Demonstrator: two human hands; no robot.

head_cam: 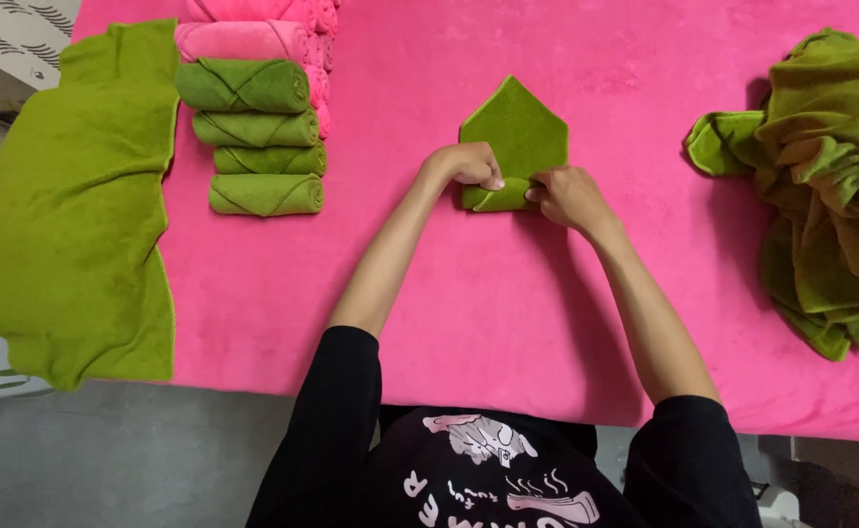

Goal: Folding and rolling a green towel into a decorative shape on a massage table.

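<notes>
A green towel [515, 132] lies on the pink table cover [429, 293], folded to a point at its far end and partly rolled at its near end. My left hand [468, 164] grips the left end of the roll. My right hand [564, 196] grips the right end. Both hands press the rolled edge against the cover.
Several rolled green towels [263, 127] lie in a column at the left, with rolled pink towels [253, 39] behind them. A flat green towel [77, 205] hangs over the left table edge. A heap of loose green towels [830, 186] sits at the right.
</notes>
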